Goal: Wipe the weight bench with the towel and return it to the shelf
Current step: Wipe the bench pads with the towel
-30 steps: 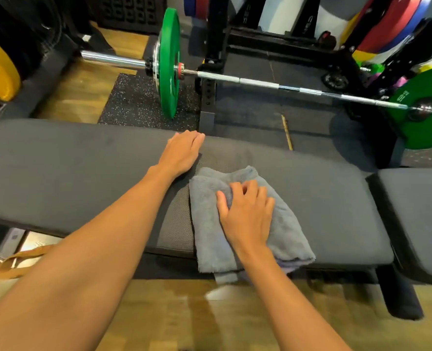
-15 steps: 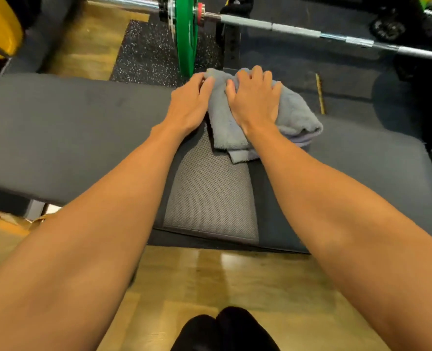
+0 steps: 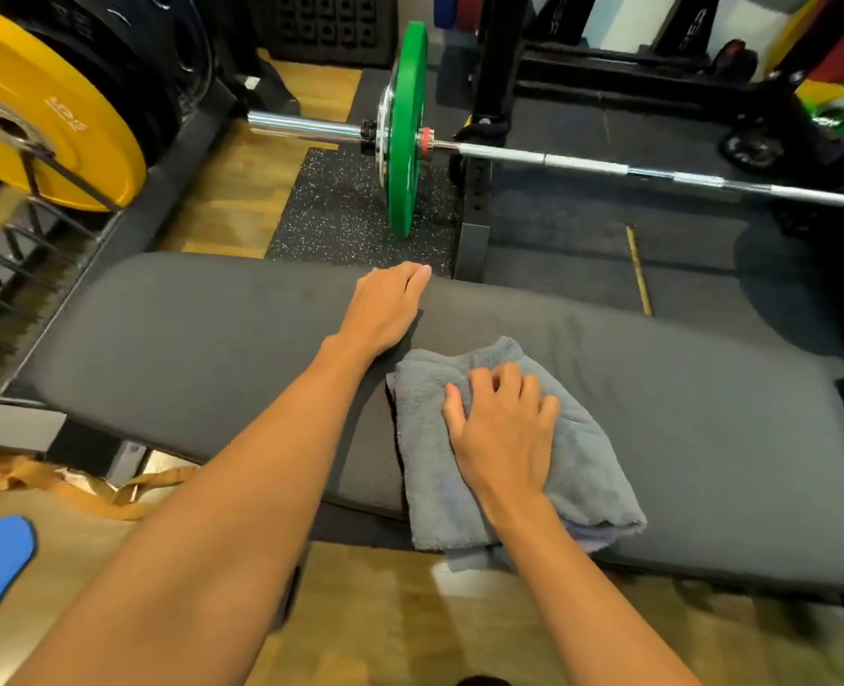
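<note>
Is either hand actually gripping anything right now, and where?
No gripping. The right hand presses flat on the middle of the folded grey towel; the left hand rests on the black padded bench.

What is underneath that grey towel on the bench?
The grey towel lies on the black bench pad, pressed flat by the right hand. The pad surface beneath it is covered. The towel's near edge hangs past the pad, over the wooden floor.

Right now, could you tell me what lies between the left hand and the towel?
In the head view, only bare bench padding separates the left hand from the towel under the right hand.
</note>
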